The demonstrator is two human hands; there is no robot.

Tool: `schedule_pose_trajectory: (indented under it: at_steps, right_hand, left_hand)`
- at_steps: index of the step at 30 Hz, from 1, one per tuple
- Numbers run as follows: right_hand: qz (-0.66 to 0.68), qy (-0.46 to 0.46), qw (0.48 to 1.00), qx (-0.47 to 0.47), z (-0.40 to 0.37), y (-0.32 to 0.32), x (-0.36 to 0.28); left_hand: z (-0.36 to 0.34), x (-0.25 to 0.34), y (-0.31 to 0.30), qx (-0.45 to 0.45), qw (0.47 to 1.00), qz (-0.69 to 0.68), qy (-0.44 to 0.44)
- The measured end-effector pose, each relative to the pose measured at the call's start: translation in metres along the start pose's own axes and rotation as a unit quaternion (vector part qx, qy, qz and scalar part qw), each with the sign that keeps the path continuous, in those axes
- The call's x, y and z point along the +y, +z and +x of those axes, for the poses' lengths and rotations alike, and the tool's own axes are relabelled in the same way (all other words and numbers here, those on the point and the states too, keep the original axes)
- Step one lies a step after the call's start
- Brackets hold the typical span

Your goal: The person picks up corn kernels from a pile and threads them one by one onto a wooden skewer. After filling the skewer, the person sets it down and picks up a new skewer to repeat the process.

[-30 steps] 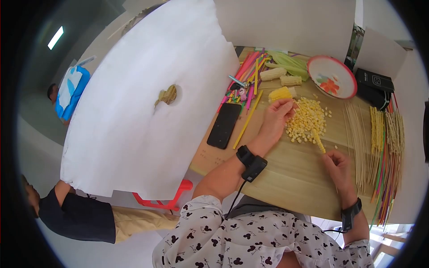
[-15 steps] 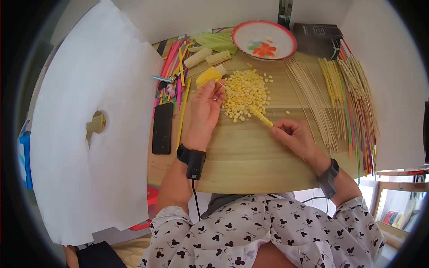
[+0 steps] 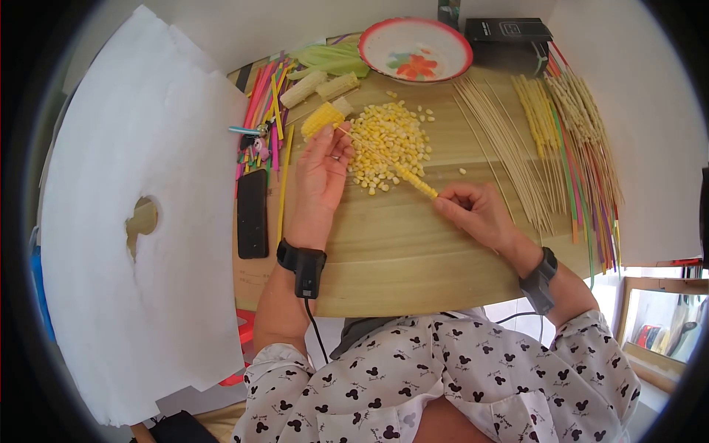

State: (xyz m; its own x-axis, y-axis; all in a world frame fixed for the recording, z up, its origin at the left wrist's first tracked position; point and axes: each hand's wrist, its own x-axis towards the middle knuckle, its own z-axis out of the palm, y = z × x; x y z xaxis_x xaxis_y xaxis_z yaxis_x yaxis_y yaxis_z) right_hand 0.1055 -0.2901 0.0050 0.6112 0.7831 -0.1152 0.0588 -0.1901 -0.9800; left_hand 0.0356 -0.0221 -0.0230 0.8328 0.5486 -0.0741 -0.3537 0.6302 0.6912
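A thin wooden skewer [image 3: 371, 151] slants across the pile of loose corn kernels [image 3: 399, 127], with a row of yellow kernels [image 3: 416, 179] threaded on its lower part. My right hand [image 3: 474, 212] pinches it at the lower end of that row. Near the skewer's upper tip, my left hand [image 3: 323, 164] has its thumb and forefinger closed on a kernel. Just beyond those fingertips lies a partly stripped corn cob [image 3: 323, 118]. Two bare cobs [image 3: 303, 89] rest behind it.
A red-rimmed bowl [image 3: 452, 44] and black box [image 3: 509, 31] stand at the back. Bare skewers [image 3: 502, 140] and filled skewers [image 3: 576, 107] lie right. Coloured sticks [image 3: 264, 92] and a phone [image 3: 252, 214] are left. White boards [image 3: 96, 221] flank the table.
The view has shifted a little, moving the scene left and up. More bare skewer shows between my hands, and its upper tip is at my left fingertips.
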Motion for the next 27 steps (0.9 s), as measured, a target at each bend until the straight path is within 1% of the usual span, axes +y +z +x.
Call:
schedule_pose_trajectory:
  at_steps: [11, 16, 27]
  right_hand:
    - [-0.005, 0.009, 1.0, -0.005, -0.0011, -0.0013, -0.0067]
    - [-0.003, -0.003, 1.0, -0.009, 0.0004, -0.0023, -0.0019]
    - [-0.002, -0.006, 1.0, -0.017, 0.0015, -0.0036, -0.0013]
  left_hand:
    - [0.002, 0.0024, -0.0014, -0.004, 1.0, 0.003, -0.017]
    - [0.0028, 0.0024, -0.0026, -0.003, 1.0, 0.005, -0.02]
    - [0.0032, 0.003, -0.0014, 0.005, 0.999, 0.041, 0.006]
